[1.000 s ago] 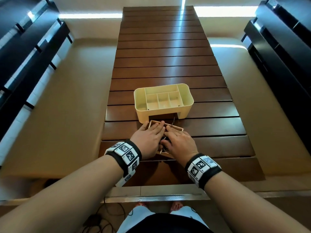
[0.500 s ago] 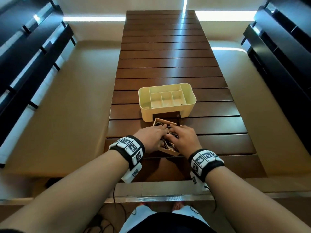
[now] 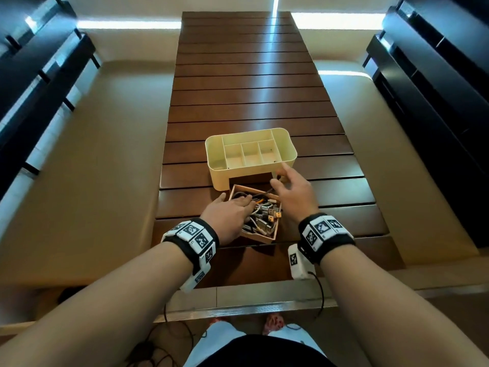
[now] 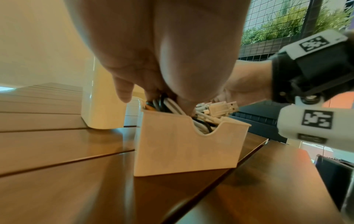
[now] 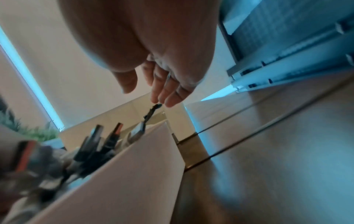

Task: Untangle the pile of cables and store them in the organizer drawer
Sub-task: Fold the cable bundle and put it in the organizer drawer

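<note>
The cream organizer [image 3: 284, 157] stands on the slatted wooden table [image 3: 251, 96]. Its drawer [image 3: 260, 238] is pulled out in front of it, skewed, and packed with tangled white, grey and black cables [image 3: 264, 215] with USB plugs. My left hand [image 3: 238, 201] lies on the cables with its fingers stretched over them and its thumb outside the drawer's left wall. In the left wrist view its fingers [image 4: 184, 106] press down into the cables [image 4: 203, 121]. My right hand [image 3: 280, 178] hovers open over the drawer's far right corner. A dark cable end [image 5: 153, 111] sticks up just under its fingertips [image 5: 170, 100].
The organizer's top compartments [image 3: 250, 153] hold nothing. The table stretches far beyond the organizer. Dark slatted benches [image 3: 436, 102] flank the table on both sides. A black cord [image 3: 158, 348] lies on the floor near my feet.
My right hand has lifted off the cables and moved forward and right, toward the organizer's front corner. My left hand stays on the cables in the drawer.
</note>
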The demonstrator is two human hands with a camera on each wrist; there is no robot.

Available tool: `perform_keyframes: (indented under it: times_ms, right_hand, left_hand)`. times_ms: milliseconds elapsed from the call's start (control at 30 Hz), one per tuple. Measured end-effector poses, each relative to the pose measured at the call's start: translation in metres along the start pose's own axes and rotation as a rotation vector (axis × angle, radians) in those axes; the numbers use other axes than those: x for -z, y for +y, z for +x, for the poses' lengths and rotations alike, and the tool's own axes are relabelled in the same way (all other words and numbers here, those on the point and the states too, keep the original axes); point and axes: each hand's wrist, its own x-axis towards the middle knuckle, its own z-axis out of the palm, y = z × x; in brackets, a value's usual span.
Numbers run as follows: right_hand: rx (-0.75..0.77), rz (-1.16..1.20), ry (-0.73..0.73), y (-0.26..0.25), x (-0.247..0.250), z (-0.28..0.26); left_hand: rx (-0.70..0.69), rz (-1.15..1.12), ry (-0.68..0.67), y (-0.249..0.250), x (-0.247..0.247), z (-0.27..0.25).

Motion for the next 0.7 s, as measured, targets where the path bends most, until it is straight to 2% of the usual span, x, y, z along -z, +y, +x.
perform_keyframes:
  times_ms: [100,267,400,500,700]
  right_hand:
    - [-0.019,-0.041,-0.076,-0.001,-0.003,0.004]
    - [0.022,-0.450,-0.134,0.014,-0.003,-0.003]
    - [0.150,-0.635,-0.071,0.016,0.001,-0.010]
    - [0.205,-0.618,-0.032,0.004,-0.005,-0.017]
    - [0.224,-0.587,-0.065,-0.001,-0.016,-0.030]
  left_hand:
    - [0.008,-0.021,-0.006,0.001,0.003,-0.001]
    - [0.016,-0.067,-0.009,0.000,0.003,-0.002]
    - [0.017,-0.078,-0.010,0.002,0.005,-0.002]
    - [0.019,-0.063,-0.007,0.002,0.005,-0.002]
    - [0.018,-0.047,0.007,0.002,0.002,0.000]
